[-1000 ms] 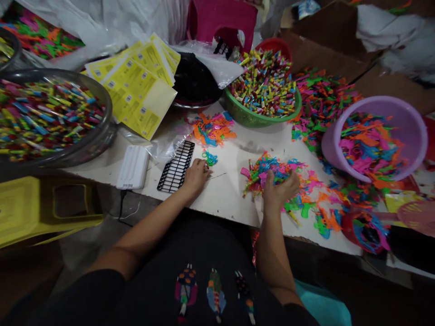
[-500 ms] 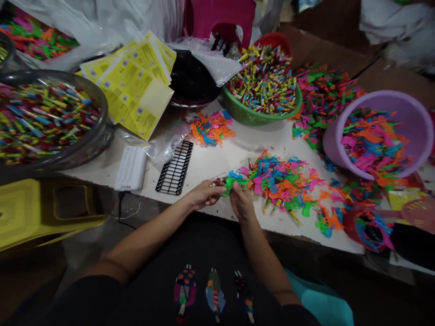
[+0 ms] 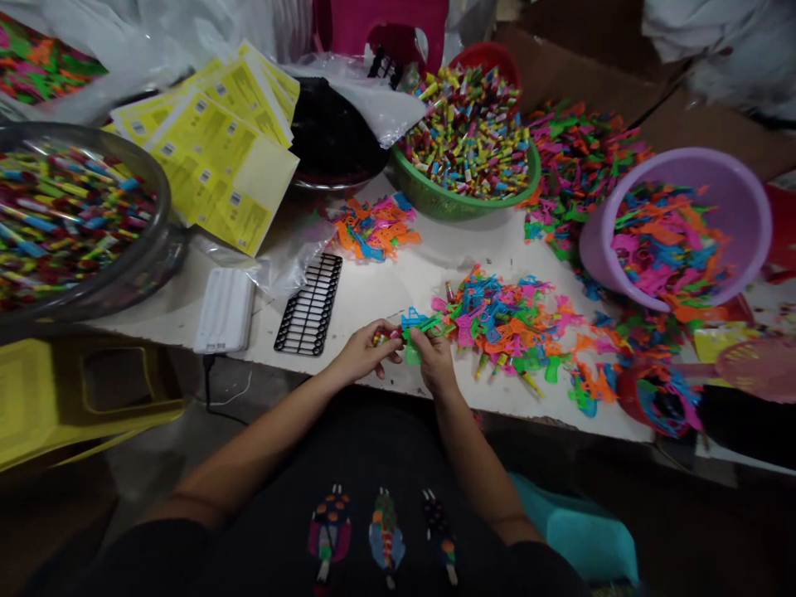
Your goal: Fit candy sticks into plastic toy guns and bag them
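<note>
My left hand (image 3: 364, 352) is closed around some small tubes (image 3: 381, 338) with red and yellow parts, near the table's front edge. Just right of it, my right hand (image 3: 434, 358) pinches a green plastic piece (image 3: 413, 353); a blue toy-gun shape (image 3: 415, 318) shows at its fingertips. The two hands nearly touch. To the right lies a heap of colourful plastic toy pieces (image 3: 507, 319), with several yellow tubes (image 3: 531, 382) at its front. A black rack (image 3: 309, 305) lies flat left of my hands.
Left are a grey basin (image 3: 162, 195) of tubes, yellow printed sheets (image 3: 217, 166) and a white box (image 3: 225, 308) with a cable. Behind stands a green basket (image 3: 435, 201) of tubes. A purple bucket (image 3: 740, 207) of toy pieces tilts at right.
The view has shifted slightly, so most things sit further left. The green piece has turned in my right hand, and a blue gun shape now shows above it.
</note>
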`<move>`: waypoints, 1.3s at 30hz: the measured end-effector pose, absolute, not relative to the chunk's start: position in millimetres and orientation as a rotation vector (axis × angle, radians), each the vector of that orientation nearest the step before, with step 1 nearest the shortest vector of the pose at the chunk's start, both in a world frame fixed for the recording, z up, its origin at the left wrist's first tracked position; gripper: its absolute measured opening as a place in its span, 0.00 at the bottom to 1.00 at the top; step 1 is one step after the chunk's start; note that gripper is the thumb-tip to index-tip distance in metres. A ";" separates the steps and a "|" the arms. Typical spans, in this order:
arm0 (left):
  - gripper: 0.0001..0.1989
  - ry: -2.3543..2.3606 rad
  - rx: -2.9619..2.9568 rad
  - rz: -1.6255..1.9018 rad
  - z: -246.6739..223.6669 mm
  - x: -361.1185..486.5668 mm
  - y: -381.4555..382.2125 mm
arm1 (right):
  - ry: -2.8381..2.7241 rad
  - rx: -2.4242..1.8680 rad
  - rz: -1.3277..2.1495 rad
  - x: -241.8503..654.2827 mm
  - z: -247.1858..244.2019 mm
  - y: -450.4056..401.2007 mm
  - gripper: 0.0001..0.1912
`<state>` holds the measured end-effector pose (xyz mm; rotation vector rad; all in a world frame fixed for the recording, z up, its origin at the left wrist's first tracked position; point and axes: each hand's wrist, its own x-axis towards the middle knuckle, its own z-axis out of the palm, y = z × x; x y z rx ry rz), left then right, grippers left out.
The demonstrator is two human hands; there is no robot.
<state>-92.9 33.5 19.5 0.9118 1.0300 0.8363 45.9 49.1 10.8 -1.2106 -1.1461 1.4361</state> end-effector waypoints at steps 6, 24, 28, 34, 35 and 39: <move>0.17 0.950 0.914 0.779 24.6 -96.9 30.6 | -1.215 -1.207 1.441 51.1 22.2 46.9 0.11; 0.21 1.026 0.905 0.790 34.5 -87.3 27.2 | -1.118 -1.199 1.431 52.6 21.6 40.4 0.11; 0.21 1.019 0.981 0.747 35.1 -89.5 30.6 | -1.122 -1.172 1.437 57.7 17.9 40.4 0.11; 0.17 1.115 1.213 0.724 36.8 -90.8 26.1 | -1.231 -1.252 1.394 54.5 21.9 39.5 0.12; 0.16 1.134 1.287 0.727 36.5 -90.2 24.5 | -1.241 -1.275 1.374 52.8 22.2 38.4 0.12; 0.16 1.103 1.469 0.674 32.1 -82.7 24.3 | -1.209 -1.326 1.375 59.2 23.7 37.9 0.14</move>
